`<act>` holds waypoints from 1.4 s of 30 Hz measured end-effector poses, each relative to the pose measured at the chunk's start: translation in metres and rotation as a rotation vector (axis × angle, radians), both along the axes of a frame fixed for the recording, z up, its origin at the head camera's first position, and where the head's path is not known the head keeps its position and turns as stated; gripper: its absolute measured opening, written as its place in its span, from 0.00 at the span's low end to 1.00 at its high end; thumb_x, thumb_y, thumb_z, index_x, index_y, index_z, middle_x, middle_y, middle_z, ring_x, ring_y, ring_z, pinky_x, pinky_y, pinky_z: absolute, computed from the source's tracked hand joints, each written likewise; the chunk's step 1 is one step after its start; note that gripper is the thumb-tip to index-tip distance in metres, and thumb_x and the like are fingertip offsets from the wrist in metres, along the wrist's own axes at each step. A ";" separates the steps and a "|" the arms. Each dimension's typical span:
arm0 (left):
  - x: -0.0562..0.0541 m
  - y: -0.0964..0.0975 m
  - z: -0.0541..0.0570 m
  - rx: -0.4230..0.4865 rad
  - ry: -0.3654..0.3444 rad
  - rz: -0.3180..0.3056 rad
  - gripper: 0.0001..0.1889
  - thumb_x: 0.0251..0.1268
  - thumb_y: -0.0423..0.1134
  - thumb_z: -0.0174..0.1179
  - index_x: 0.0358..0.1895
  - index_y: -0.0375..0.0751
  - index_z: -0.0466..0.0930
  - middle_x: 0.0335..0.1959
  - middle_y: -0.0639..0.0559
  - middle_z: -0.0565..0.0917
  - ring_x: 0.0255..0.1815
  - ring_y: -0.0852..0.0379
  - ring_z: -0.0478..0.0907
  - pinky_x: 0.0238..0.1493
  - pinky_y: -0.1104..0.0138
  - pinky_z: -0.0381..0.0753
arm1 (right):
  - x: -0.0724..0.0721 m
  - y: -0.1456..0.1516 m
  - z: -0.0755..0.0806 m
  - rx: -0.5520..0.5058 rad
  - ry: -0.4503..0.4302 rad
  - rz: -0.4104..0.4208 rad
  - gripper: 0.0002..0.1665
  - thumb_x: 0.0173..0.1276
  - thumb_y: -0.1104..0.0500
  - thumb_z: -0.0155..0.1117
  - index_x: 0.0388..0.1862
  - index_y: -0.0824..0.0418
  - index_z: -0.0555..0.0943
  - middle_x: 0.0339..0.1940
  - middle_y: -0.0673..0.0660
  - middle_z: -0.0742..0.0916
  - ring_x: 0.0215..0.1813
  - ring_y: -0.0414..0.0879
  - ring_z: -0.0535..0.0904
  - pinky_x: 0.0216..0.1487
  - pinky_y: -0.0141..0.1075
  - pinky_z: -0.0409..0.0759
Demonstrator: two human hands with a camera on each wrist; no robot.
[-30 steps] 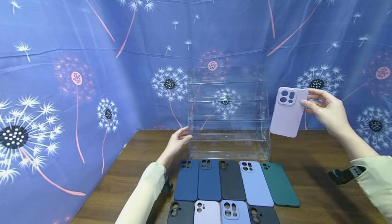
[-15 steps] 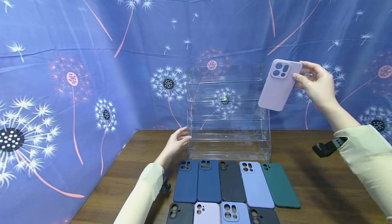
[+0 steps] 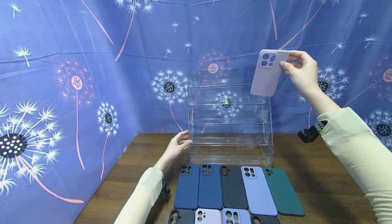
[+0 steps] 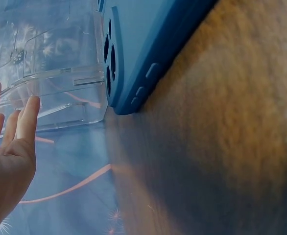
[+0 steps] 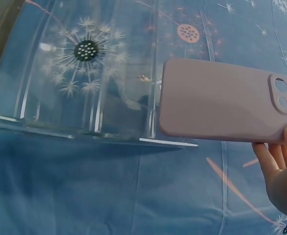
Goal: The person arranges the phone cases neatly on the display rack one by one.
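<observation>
Along the far side and left: one blue fabric backdrop (image 3: 183, 23), printed with white and pink dandelions. Below it, one brown wood-grain tabletop (image 3: 324, 179).

Far centre of the table: one clear plastic tiered rack (image 3: 228, 123), upright.

Near side of the rack, lying flat: a row of five phone cases, left to right two navy-blue (image 3: 187, 191) (image 3: 210, 191), one black (image 3: 234, 191), one light-blue (image 3: 260, 195), one dark-green (image 3: 284, 193). Nearer still, a second row, cut off by the lower edge.

Right of centre, in the air before the rack's upper right corner: one pale-lilac phone case (image 3: 266, 79), camera end up, slightly tilted. Judged light, bendy at the walls yet stiff enough to keep its shape, matte and little prone to slip, hardly fragile; best taken by a long edge below the camera cutout, squeezed lightly.

At its right edge: right hand (image 3: 303, 71), thumb on the back beside the cutout, fingers behind, pinching.

At the rack's left side: left hand (image 3: 175, 146), fingers loosely extended, grasping nothing; contact looks likely, firm pressure cannot be told.
</observation>
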State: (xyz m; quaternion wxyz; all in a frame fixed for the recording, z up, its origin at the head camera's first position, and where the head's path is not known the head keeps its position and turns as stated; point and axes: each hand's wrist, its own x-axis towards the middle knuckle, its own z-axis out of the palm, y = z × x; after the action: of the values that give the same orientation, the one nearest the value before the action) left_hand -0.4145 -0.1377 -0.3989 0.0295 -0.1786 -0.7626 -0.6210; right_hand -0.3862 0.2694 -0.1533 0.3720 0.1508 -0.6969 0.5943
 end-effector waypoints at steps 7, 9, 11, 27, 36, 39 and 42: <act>-0.001 -0.002 0.000 -0.024 0.008 0.006 0.29 0.64 0.32 0.58 0.67 0.31 0.60 0.58 0.29 0.72 0.55 0.38 0.76 0.50 0.56 0.81 | -0.016 -0.014 0.015 -0.122 0.019 0.046 0.18 0.61 0.74 0.60 0.47 0.57 0.77 0.34 0.48 0.79 0.32 0.31 0.79 0.35 0.20 0.80; -0.001 -0.002 -0.001 -0.028 0.005 0.003 0.29 0.64 0.32 0.58 0.68 0.32 0.60 0.59 0.29 0.72 0.56 0.37 0.75 0.50 0.57 0.82 | -0.021 -0.016 0.017 -0.162 0.024 0.061 0.18 0.61 0.74 0.60 0.47 0.57 0.78 0.33 0.49 0.78 0.32 0.33 0.79 0.35 0.21 0.81; -0.001 -0.001 -0.001 -0.018 -0.002 -0.004 0.30 0.64 0.31 0.58 0.68 0.32 0.59 0.59 0.29 0.71 0.57 0.36 0.74 0.51 0.56 0.81 | -0.025 -0.017 0.019 -0.167 0.020 0.053 0.19 0.61 0.73 0.60 0.48 0.57 0.78 0.34 0.49 0.78 0.32 0.33 0.78 0.35 0.20 0.80; 0.001 -0.001 -0.004 -0.007 -0.002 -0.009 0.29 0.65 0.34 0.58 0.68 0.32 0.60 0.59 0.29 0.72 0.56 0.38 0.75 0.51 0.56 0.81 | -0.066 -0.041 0.034 -0.133 0.016 -0.022 0.17 0.63 0.72 0.58 0.50 0.59 0.75 0.33 0.45 0.76 0.31 0.31 0.76 0.34 0.17 0.79; 0.013 -0.001 0.009 0.003 0.005 -0.023 0.29 0.65 0.30 0.56 0.67 0.29 0.59 0.58 0.27 0.71 0.55 0.36 0.75 0.53 0.52 0.79 | -0.085 -0.049 0.034 -0.125 -0.008 -0.076 0.15 0.65 0.69 0.58 0.51 0.64 0.73 0.34 0.44 0.75 0.33 0.30 0.75 0.35 0.17 0.78; 0.021 0.002 0.017 -0.024 0.015 -0.026 0.28 0.65 0.30 0.55 0.67 0.27 0.59 0.58 0.26 0.71 0.55 0.35 0.75 0.53 0.51 0.79 | -0.092 -0.050 0.032 -0.111 -0.019 -0.086 0.15 0.65 0.69 0.59 0.50 0.63 0.74 0.33 0.43 0.76 0.33 0.30 0.75 0.33 0.16 0.76; 0.023 0.005 0.018 -0.026 0.018 -0.024 0.28 0.66 0.30 0.55 0.67 0.27 0.59 0.58 0.26 0.71 0.55 0.35 0.75 0.52 0.52 0.79 | -0.099 -0.050 0.030 -0.118 -0.022 -0.089 0.13 0.64 0.68 0.60 0.48 0.62 0.75 0.32 0.43 0.78 0.32 0.29 0.75 0.32 0.16 0.76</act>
State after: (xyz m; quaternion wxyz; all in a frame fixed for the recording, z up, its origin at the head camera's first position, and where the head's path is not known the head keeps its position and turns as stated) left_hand -0.3913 -0.1331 -0.3809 0.0266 -0.1936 -0.7683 -0.6095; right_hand -0.4856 0.2194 -0.1234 0.3988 0.0910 -0.6706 0.6188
